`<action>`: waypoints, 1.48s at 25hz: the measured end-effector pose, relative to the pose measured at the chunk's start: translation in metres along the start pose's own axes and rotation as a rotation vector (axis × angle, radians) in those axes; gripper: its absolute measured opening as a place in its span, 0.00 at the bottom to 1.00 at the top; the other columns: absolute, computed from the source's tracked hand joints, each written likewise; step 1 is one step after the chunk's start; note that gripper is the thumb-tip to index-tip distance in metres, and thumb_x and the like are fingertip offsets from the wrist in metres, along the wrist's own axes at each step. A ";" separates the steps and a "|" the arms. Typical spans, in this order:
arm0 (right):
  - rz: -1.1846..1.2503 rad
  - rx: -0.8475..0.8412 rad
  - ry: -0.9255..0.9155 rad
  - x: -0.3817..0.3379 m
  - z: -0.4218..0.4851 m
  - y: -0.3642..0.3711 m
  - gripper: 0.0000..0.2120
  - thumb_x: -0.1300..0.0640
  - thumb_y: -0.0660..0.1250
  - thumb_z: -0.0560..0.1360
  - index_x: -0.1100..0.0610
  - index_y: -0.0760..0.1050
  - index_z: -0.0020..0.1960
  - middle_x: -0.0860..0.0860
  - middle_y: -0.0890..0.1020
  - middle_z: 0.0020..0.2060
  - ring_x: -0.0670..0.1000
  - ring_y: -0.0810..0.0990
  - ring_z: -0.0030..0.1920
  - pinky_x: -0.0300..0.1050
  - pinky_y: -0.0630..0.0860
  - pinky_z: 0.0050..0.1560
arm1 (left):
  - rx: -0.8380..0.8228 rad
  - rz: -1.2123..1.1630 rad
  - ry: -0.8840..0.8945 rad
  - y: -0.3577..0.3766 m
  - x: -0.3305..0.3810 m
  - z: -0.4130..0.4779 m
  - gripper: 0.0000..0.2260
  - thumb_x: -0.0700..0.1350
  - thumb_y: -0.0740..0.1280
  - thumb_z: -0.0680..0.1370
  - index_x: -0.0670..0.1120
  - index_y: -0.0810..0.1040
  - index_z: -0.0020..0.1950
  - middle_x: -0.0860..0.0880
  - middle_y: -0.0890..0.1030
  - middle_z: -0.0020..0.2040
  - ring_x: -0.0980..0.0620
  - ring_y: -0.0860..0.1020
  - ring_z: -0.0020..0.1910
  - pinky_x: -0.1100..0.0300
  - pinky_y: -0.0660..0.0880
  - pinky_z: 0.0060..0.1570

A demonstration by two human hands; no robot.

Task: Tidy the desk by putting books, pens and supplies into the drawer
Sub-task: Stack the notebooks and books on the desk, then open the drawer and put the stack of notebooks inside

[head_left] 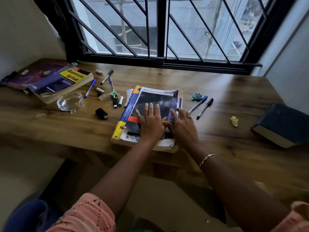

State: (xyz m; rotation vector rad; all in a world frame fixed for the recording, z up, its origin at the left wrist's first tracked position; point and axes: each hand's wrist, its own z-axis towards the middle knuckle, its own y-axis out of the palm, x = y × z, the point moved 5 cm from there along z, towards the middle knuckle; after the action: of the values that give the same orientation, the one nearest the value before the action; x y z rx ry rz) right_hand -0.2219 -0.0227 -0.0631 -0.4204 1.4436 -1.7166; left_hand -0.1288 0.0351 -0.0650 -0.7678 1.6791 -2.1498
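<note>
The fingers point(147, 108) of the left hand point(151, 121) are straight and spread apart. They press flat on the notebook point(155, 97) on top of the pile of books point(129, 108), and they hold nothing. The right hand point(182, 127) lies just beside it. Its fingers are flat and apart too, over the right edge of the notebook. The two thumbs look like they touch. The pile sits under both hands, near the front edge of the table point(217, 84).

I think the step now is to make the pile neat and lift it. The top notebook sits a bit crooked, so push it straight first. Then slide the fingers out to the two sides of the pile and get them under the bottom book. Lift it all level, so the loose papers do not slip out.

Just right of the right fingers lie two pens point(198, 104). Well to the left of the left fingers lie other pens point(90, 88). No drawer shows here.
</note>
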 end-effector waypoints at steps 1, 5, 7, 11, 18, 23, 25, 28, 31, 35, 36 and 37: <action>0.009 -0.007 0.002 0.003 -0.005 0.001 0.33 0.40 0.51 0.74 0.64 0.72 0.64 0.65 0.76 0.59 0.65 0.74 0.60 0.56 0.73 0.58 | 0.000 -0.021 0.013 0.001 0.005 -0.005 0.27 0.54 0.52 0.81 0.43 0.52 0.76 0.42 0.54 0.77 0.45 0.47 0.77 0.40 0.40 0.71; 0.033 0.007 0.059 0.020 -0.029 -0.003 0.33 0.41 0.50 0.74 0.64 0.70 0.66 0.66 0.71 0.64 0.64 0.68 0.67 0.56 0.64 0.68 | 0.010 -0.097 0.090 0.003 0.028 -0.026 0.25 0.50 0.55 0.81 0.42 0.54 0.76 0.42 0.56 0.76 0.45 0.49 0.77 0.44 0.38 0.72; 0.042 0.047 0.108 0.027 -0.050 -0.008 0.32 0.41 0.49 0.75 0.64 0.69 0.67 0.65 0.71 0.65 0.63 0.68 0.68 0.55 0.64 0.68 | 0.048 -0.172 0.140 0.003 0.040 -0.039 0.24 0.47 0.56 0.81 0.41 0.57 0.75 0.42 0.59 0.75 0.46 0.52 0.76 0.47 0.39 0.73; 0.176 0.176 0.239 0.033 -0.093 -0.020 0.29 0.44 0.51 0.75 0.64 0.70 0.66 0.63 0.72 0.64 0.62 0.70 0.66 0.52 0.66 0.66 | 0.207 -0.287 0.222 -0.002 0.063 -0.079 0.23 0.44 0.56 0.75 0.37 0.70 0.68 0.37 0.73 0.67 0.40 0.67 0.70 0.45 0.55 0.71; 0.884 0.618 0.755 0.034 -0.180 -0.017 0.13 0.54 0.58 0.79 0.61 0.78 0.47 0.58 0.81 0.41 0.50 0.79 0.40 0.41 0.73 0.43 | 0.231 -0.581 0.076 0.025 0.079 -0.172 0.15 0.47 0.55 0.74 0.42 0.78 0.50 0.42 0.79 0.49 0.42 0.76 0.51 0.52 0.72 0.51; 1.623 0.617 1.508 0.037 -0.220 0.043 0.09 0.58 0.58 0.79 0.59 0.75 0.44 0.55 0.78 0.38 0.53 0.77 0.37 0.48 0.77 0.41 | -0.330 -1.491 -1.116 0.112 0.053 -0.202 0.11 0.43 0.56 0.80 0.40 0.74 0.56 0.39 0.78 0.53 0.41 0.77 0.51 0.49 0.75 0.51; 1.835 0.519 1.639 0.037 -0.228 0.071 0.11 0.59 0.57 0.79 0.61 0.75 0.56 0.58 0.78 0.48 0.59 0.78 0.49 0.57 0.75 0.57 | -0.323 -1.670 -1.326 0.133 0.041 -0.204 0.14 0.47 0.52 0.82 0.41 0.73 0.55 0.41 0.76 0.46 0.44 0.75 0.42 0.53 0.73 0.42; 1.912 0.526 1.665 0.045 -0.229 0.092 0.14 0.55 0.54 0.80 0.61 0.74 0.57 0.57 0.77 0.48 0.56 0.77 0.48 0.49 0.74 0.57 | -0.238 -1.786 -1.479 0.147 0.025 -0.202 0.22 0.56 0.46 0.82 0.40 0.70 0.47 0.42 0.70 0.38 0.47 0.68 0.34 0.56 0.68 0.42; 2.032 0.505 1.621 0.055 -0.217 0.110 0.21 0.45 0.48 0.80 0.56 0.72 0.63 0.59 0.74 0.62 0.58 0.73 0.62 0.54 0.69 0.67 | -0.223 -1.832 -1.494 0.155 0.024 -0.192 0.25 0.61 0.44 0.80 0.42 0.65 0.39 0.43 0.66 0.36 0.49 0.63 0.32 0.59 0.64 0.37; 2.158 0.504 1.504 0.062 -0.204 0.117 0.32 0.35 0.42 0.77 0.51 0.61 0.73 0.56 0.66 0.71 0.59 0.64 0.71 0.57 0.58 0.72 | -0.240 -1.942 -1.401 0.172 0.024 -0.179 0.31 0.65 0.40 0.78 0.43 0.72 0.51 0.41 0.74 0.49 0.45 0.72 0.46 0.49 0.62 0.67; 2.175 0.511 1.493 0.066 -0.203 0.119 0.33 0.33 0.42 0.76 0.50 0.61 0.73 0.55 0.65 0.72 0.58 0.63 0.71 0.57 0.58 0.72 | -0.245 -1.971 -1.377 0.175 0.023 -0.177 0.33 0.66 0.39 0.78 0.45 0.71 0.63 0.41 0.74 0.60 0.43 0.72 0.58 0.48 0.57 0.70; 2.187 0.512 1.496 0.070 -0.203 0.121 0.34 0.32 0.41 0.75 0.49 0.61 0.73 0.55 0.65 0.72 0.58 0.63 0.71 0.58 0.58 0.71 | -0.240 -1.983 -1.372 0.178 0.021 -0.175 0.34 0.66 0.39 0.77 0.46 0.65 0.71 0.42 0.70 0.68 0.43 0.69 0.66 0.47 0.56 0.71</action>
State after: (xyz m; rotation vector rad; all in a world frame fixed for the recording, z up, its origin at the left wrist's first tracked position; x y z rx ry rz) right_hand -0.3619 0.0566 -0.2497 2.2374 0.9255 -0.0463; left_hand -0.2621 0.1156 -0.2608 -3.5499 -0.0408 -0.6866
